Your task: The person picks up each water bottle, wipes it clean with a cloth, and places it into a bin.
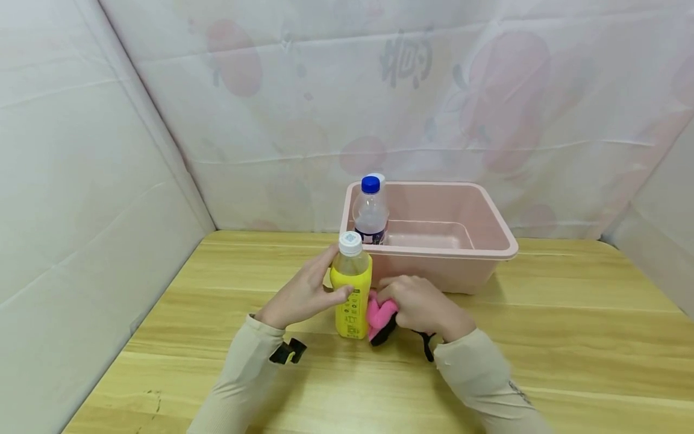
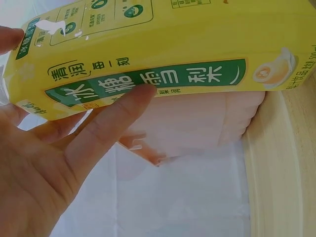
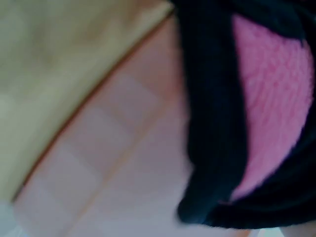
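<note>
My left hand [image 1: 306,292] holds a drink bottle [image 1: 352,301] with a yellow label and a white cap, thumb across the front and fingers round its far side. The bottle is upright in front of the pink bin. In the left wrist view, the yellow label [image 2: 197,44] has a green band with white characters. Just right of the bottle, my right hand [image 1: 425,304] grips a fleecy pink cloth item with black edging [image 1: 382,316]. Its full shape is hidden under the hand. A black strap [image 3: 215,98] and pink fleece [image 3: 274,94] fill much of the right wrist view.
The pink plastic bin [image 1: 434,253] stands behind my hands on the wooden table [image 1: 569,337]. At its left end stands a clear bottle with a blue cap [image 1: 371,208], with a white-capped one behind it. White printed fabric walls [image 1: 303,108] close off the back and sides.
</note>
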